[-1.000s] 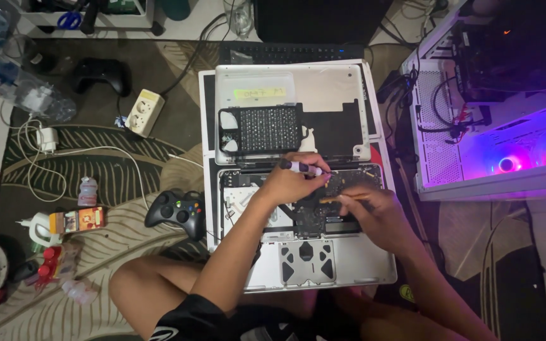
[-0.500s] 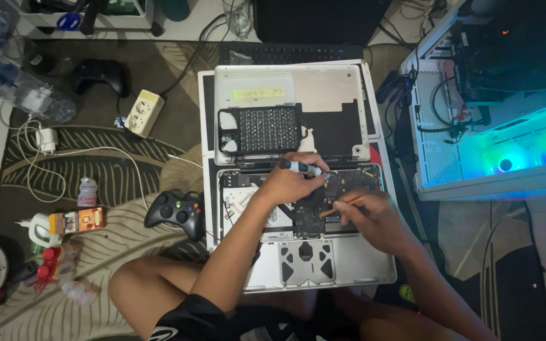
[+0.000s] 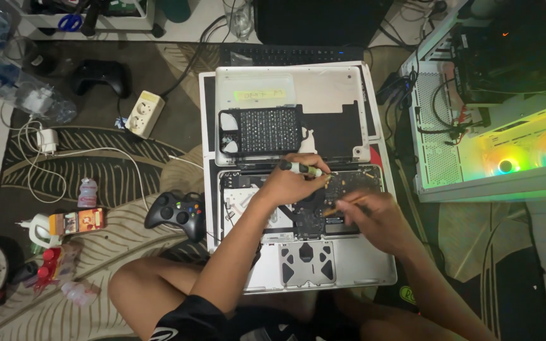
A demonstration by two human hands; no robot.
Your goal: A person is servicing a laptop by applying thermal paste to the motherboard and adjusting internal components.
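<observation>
The laptop (image 3: 298, 208) is lying opened up on the floor rug between the person's knees, its bottom cover (image 3: 292, 95) and a black keyboard panel (image 3: 260, 131) resting just beyond the fingers. Well to the left of the fingers, a white charger (image 3: 47, 139) and its cable are lying on the rug, a white power strip (image 3: 144, 113) is sitting further up, and a black game controller (image 3: 177, 213) is resting just beside the laptop's left edge.

The left hand (image 3: 289, 183) is closing around a small pale green tool (image 3: 301, 168), apparently a screwdriver, and is holding it sideways over the upper edge of the circuit board (image 3: 323, 208). To the right of it, the right hand (image 3: 374, 218) is pinching a thin stick-like tool (image 3: 342, 205) whose tip is touching the board just below the left fingers. Which exact part the tip is meeting is too small to tell.

To do this well, I judge the thin tool should be working with light, steady pressure, the wrist resting on the laptop frame, and the left fingers keeping the other tool clear of the board so it is not scraping anything.

Far to the right of the fingers, a white computer case (image 3: 475, 126) with glowing fans is lying open.
</observation>
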